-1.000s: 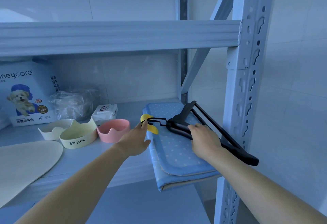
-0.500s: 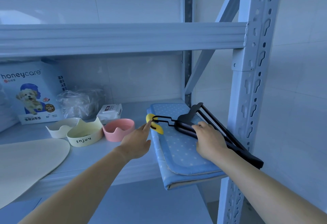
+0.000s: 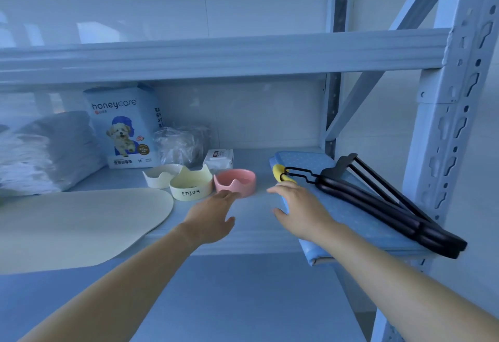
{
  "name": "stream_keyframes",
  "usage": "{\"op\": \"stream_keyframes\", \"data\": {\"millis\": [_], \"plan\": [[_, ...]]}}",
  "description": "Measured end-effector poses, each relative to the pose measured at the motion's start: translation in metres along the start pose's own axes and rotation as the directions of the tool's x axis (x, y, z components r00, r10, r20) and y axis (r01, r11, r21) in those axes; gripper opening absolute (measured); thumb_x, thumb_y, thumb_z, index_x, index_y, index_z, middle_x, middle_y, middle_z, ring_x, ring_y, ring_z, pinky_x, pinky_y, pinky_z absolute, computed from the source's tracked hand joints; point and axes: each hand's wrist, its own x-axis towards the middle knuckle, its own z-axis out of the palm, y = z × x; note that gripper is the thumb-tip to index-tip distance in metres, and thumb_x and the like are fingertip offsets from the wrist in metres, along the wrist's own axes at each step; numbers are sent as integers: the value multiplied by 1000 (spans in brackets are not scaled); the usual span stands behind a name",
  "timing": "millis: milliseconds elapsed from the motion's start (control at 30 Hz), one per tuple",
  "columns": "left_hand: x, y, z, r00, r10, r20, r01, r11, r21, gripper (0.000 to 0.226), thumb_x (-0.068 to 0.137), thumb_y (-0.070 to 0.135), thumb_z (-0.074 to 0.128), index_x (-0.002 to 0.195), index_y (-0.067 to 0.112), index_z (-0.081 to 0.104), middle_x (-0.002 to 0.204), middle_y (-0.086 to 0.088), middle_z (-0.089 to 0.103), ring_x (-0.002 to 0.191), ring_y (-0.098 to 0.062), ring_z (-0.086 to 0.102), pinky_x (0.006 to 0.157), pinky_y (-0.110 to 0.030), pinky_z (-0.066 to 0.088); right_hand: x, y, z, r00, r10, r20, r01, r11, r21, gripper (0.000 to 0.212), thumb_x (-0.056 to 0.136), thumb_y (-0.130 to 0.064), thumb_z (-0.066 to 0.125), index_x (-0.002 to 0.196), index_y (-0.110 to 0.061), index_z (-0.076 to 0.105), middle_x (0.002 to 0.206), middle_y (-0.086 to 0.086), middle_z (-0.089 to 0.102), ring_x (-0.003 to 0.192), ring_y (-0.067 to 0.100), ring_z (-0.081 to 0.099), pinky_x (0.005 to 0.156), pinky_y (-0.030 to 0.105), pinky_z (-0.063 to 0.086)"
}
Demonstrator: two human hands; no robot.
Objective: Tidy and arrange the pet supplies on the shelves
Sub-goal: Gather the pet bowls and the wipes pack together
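A black long-handled scoop (image 3: 378,201) with a yellow tip lies on a folded blue dotted mat (image 3: 351,214) at the shelf's right end. My right hand (image 3: 299,206) hovers open at the mat's left edge, just below the yellow tip. My left hand (image 3: 213,217) reaches forward with straight fingers, its tips at the front of a pink bowl (image 3: 235,181). Beside the pink bowl stand a cream bowl marked "Enjoy" (image 3: 190,186) and a white bowl (image 3: 159,176).
A honeycare pad pack (image 3: 124,128), a clear plastic bag (image 3: 183,144) and a wipes packet (image 3: 218,158) stand at the back. A beige oval mat (image 3: 75,222) overhangs the shelf front at left, grey bedding (image 3: 43,152) behind it. Upright post (image 3: 442,136) at right.
Both hands have let go of the scoop, which now lies on the blue mat. The left hand moved left to the pink bowl; the right hand drew back to the mat's edge.
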Motion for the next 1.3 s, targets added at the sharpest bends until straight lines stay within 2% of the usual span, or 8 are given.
{"op": "stream_keyframes", "data": {"millis": [100, 300, 433, 667, 833, 1100, 1200, 1300], "plan": [[-20, -20, -5, 998, -51, -29, 52, 999, 7, 58, 90, 31, 50, 143, 29, 27, 147, 9, 34, 130, -17, 39, 95, -36, 45, 13, -25, 14, 997, -76, 0, 76, 996, 46, 43, 89, -23, 57, 132, -21, 49, 134, -9, 47, 124, 11, 41, 92, 19, 34], [-36, -64, -24, 988, -121, -92, 121, 993, -10, 54, 89, 31, 51, 140, 29, 34, 142, 10, 39, 125, -17, 44, 92, -35, 46, 55, -57, 39, 985, -171, 8, 170, 983, 75, 38, 87, -22, 59, 125, -17, 55, 131, -5, 52, 125, 14, 42, 96, 21, 33], [-30, -95, -30, 980, -148, -133, 143, 989, -48, 51, 88, 30, 54, 137, 31, 40, 141, 12, 42, 123, -15, 46, 95, -37, 45, 95, -64, 57, 982, -188, 5, 187, 981, 42, 29, 86, -26, 57, 115, -20, 60, 115, -2, 59, 106, 18, 56, 84, 25, 39], [14, -156, -30, 969, -201, -142, 200, 980, -23, 43, 91, 37, 49, 133, 37, 41, 138, 17, 44, 121, -12, 47, 93, -38, 47, 187, -60, 82, 977, -206, 62, 204, 978, 30, 39, 87, -29, 59, 124, -18, 55, 128, 1, 54, 118, 21, 49, 93, 30, 40], [71, -188, -38, 972, -183, -148, 182, 983, -21, 37, 92, 38, 48, 129, 34, 47, 133, 11, 51, 116, -14, 51, 92, -37, 46, 256, -46, 87, 986, -159, 57, 159, 987, 5, 36, 88, -23, 57, 123, -13, 56, 127, 6, 55, 117, 22, 51, 98, 32, 41], [148, -198, -21, 985, -140, -105, 138, 990, -20, 32, 95, 36, 43, 126, 31, 51, 130, 4, 54, 109, -19, 55, 86, -33, 47, 314, -4, 119, 980, -18, 200, 27, 999, -38, 40, 89, -26, 60, 126, -13, 54, 132, 6, 54, 121, 22, 50, 97, 28, 39], [169, -199, -9, 992, -113, -64, 110, 993, -40, 30, 97, 32, 40, 123, 31, 54, 129, 6, 55, 111, -18, 54, 82, -27, 40, 321, 11, 137, 964, 25, 265, -3, 996, -84, 38, 88, -25, 59, 123, -12, 56, 128, 7, 57, 119, 26, 52, 94, 28, 42], [188, -200, 1, 995, -104, -8, 104, 992, -71, 32, 97, 29, 38, 123, 30, 56, 130, 7, 56, 115, -17, 53, 91, -28, 42, 322, 18, 153, 937, 56, 344, -12, 992, -129, 49, 87, -29, 60, 134, -17, 48, 141, 4, 47, 127, 24, 46, 101, 31, 40]]}}
